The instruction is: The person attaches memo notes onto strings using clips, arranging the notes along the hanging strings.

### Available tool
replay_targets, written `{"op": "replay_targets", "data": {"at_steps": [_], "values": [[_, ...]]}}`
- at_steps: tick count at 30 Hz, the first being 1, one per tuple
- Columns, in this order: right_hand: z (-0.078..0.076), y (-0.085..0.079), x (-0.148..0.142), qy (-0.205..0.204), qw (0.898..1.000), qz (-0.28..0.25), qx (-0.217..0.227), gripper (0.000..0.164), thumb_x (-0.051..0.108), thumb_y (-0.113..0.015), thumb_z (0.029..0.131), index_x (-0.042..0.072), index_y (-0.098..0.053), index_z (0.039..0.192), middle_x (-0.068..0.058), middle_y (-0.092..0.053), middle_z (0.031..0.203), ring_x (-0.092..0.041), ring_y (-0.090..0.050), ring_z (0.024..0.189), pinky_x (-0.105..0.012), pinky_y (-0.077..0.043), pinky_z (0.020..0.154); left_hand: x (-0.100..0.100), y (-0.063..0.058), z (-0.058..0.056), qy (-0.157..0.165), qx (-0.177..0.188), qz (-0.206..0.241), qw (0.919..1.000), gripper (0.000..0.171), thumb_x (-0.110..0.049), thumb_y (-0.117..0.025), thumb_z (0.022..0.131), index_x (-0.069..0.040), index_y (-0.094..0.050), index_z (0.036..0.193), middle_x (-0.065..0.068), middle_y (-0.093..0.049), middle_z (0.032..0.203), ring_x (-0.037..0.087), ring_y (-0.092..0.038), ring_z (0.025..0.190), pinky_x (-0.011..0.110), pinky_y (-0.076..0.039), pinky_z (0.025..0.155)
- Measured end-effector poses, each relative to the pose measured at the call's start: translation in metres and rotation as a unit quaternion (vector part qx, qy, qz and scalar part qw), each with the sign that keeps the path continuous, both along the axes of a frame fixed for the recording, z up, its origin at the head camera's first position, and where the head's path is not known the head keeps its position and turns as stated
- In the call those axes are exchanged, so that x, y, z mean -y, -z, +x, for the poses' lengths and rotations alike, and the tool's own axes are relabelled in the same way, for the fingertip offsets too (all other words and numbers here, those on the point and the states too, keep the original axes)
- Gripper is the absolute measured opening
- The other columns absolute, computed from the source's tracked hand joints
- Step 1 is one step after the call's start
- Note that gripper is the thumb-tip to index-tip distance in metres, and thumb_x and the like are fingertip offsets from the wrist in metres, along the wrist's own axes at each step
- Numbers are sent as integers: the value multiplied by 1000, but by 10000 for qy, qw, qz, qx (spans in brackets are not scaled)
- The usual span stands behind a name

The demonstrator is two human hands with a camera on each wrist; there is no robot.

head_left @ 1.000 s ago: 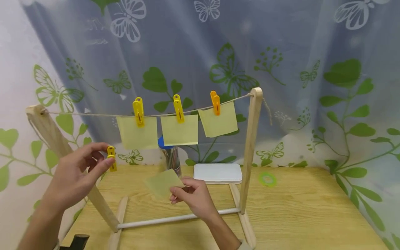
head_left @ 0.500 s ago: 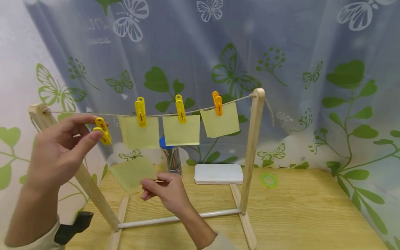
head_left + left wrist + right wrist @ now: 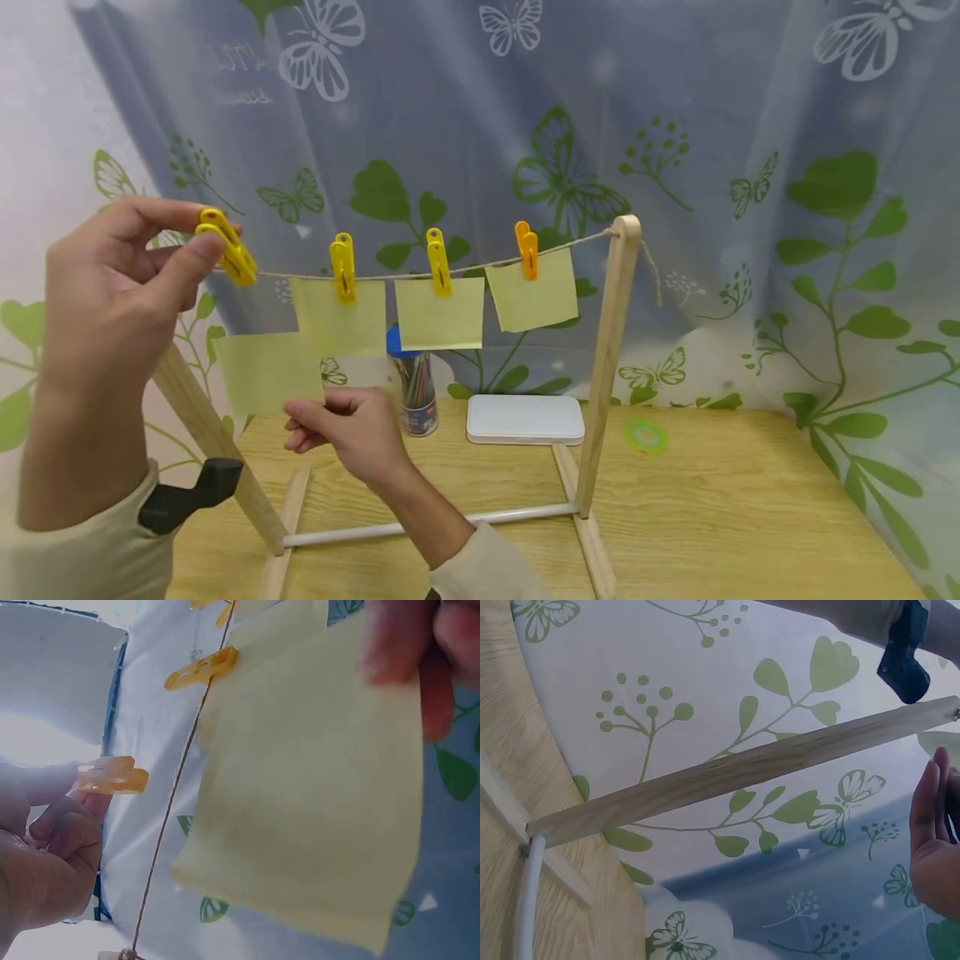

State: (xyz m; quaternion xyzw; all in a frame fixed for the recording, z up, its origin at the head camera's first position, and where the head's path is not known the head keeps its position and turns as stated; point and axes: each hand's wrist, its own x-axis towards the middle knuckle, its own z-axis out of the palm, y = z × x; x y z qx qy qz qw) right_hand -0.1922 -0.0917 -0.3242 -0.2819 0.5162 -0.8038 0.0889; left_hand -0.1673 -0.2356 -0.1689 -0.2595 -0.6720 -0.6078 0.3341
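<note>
My left hand (image 3: 105, 308) pinches a yellow clothespin (image 3: 227, 248) by its handles, its tip at the twine (image 3: 279, 276) near the left post. In the left wrist view that clothespin (image 3: 112, 776) stands apart from the twine (image 3: 166, 817). A pale yellow paper square (image 3: 262, 371) is pinched at its right edge by my right hand (image 3: 356, 437), below the twine. Three similar squares hang along the twine: the left (image 3: 352, 325) and middle ones under yellow clothespins, the right (image 3: 543, 296) under an orange clothespin (image 3: 527, 250). The right wrist view shows only part of my right hand (image 3: 934, 836).
Wooden posts (image 3: 603, 358) joined by a white rod (image 3: 525, 512) form the frame on the wood-grain table (image 3: 712, 517). Behind it stand a blue-lidded jar of sticks (image 3: 416, 392) and a white case (image 3: 525, 419). A green ring (image 3: 646, 436) lies right. A patterned curtain hangs behind.
My left hand has risen with the clothespin from below the twine up to its height. My right hand has carried the paper square leftward and up, towards the left post.
</note>
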Motion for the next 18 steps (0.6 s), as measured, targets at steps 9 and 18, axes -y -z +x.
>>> {"op": "replay_targets", "data": {"at_steps": [9,18], "values": [[-5,-11,26,356,9993,-146,-15,27,9,-64,90,-18,-66,88,-40,-62,86,-59,-58,82,-29,-58,64,4,-5,-4,-20,153,203,9997,10,5,-63,85,1,-64,95,4,-71,92,11,-27,36,24,-14,38],[-9,-19,38,593,9981,-138,68,26,11,-66,88,-15,-68,88,-36,-64,86,-57,-59,80,-22,-55,60,9,-11,-6,-1012,805,-365,9909,14,-2,-65,87,-11,-68,98,-4,-65,95,10,-33,37,25,-21,39]]}}
